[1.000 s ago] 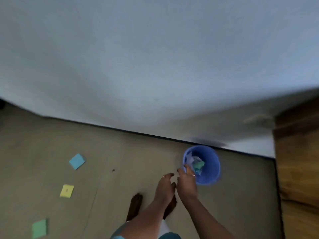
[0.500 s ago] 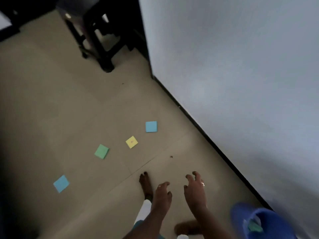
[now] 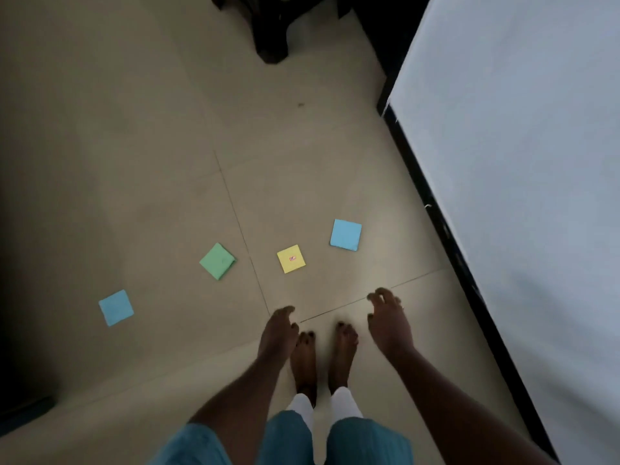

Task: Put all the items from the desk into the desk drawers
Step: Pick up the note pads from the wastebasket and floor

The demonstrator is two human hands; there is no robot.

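Below us, we see our bare feet (image 3: 303, 360) together on the tiled floor (image 3: 134, 162). Just ahead of them hang our left hand (image 3: 278, 333) and right hand (image 3: 389, 327), fingers loosely curled, holding nothing. Beyond the hands, four square pads lie flat on the floor, well apart: left blue pad (image 3: 116, 307), green pad (image 3: 217, 261), yellow pad (image 3: 291, 259), and right blue pad (image 3: 346, 235), nearest the white wall (image 3: 520, 162). Farthest off stands dark furniture (image 3: 268, 28).

Flat on the floor (image 3: 134, 162) are laid a left blue pad (image 3: 116, 307), green pad (image 3: 217, 261), yellow pad (image 3: 291, 258) and right blue pad (image 3: 346, 235).
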